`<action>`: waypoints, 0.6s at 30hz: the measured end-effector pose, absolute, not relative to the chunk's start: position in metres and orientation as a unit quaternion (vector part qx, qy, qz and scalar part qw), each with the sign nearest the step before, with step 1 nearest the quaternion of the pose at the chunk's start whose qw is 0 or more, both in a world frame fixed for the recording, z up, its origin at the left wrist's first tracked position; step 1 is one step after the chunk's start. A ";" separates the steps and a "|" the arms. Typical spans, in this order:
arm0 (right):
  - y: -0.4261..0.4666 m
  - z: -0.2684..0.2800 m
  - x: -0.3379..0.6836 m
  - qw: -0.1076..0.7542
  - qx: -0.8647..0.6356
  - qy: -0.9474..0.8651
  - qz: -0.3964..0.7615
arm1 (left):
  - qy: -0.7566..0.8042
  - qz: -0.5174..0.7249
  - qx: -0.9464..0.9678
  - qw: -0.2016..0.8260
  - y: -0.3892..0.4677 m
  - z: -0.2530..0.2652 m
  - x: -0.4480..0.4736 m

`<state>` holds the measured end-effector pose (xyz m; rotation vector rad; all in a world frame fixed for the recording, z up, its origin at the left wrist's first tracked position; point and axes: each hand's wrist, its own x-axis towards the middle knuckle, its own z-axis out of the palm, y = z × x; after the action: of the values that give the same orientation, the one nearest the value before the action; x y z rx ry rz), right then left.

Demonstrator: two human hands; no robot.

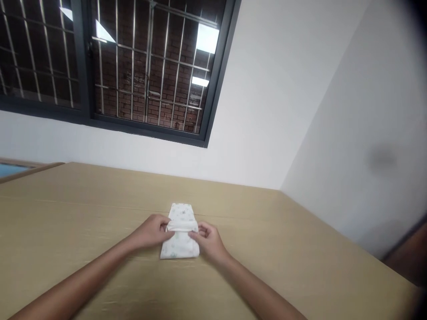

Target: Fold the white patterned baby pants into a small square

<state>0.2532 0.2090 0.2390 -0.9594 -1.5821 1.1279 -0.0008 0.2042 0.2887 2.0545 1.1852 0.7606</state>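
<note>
With left hand [156,229] and right hand [209,241] nearly closed in pinches, held white item [180,245] on table [100,213] by both sides, at raised middle fold [182,226]. Looked partway done: folded into strip, not yet smoothed at middle.

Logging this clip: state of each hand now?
Left hand: closed, holding the left side of the folded white item.
Right hand: closed, holding its right side.

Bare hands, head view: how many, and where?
2: the bare left hand at the left edge of the white, green-printed, folded soft item, the bare right hand at its right edge; both touch it.
</note>
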 end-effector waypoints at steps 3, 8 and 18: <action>0.257 0.239 0.248 0.489 -0.389 -0.605 0.493 | 0.465 0.358 0.721 0.368 0.249 0.279 0.004; 0.328 0.239 0.244 0.454 -0.459 -0.646 0.408 | 0.540 0.400 0.671 0.313 0.310 0.259 0.014; 0.362 0.228 0.229 0.449 -0.581 -0.642 0.220 | 0.638 0.380 0.660 0.112 0.345 0.228 0.032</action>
<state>0.2292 0.3619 0.2275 -1.4362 -1.5885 0.5448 0.0321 0.3447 0.2284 1.9379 1.8740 1.1144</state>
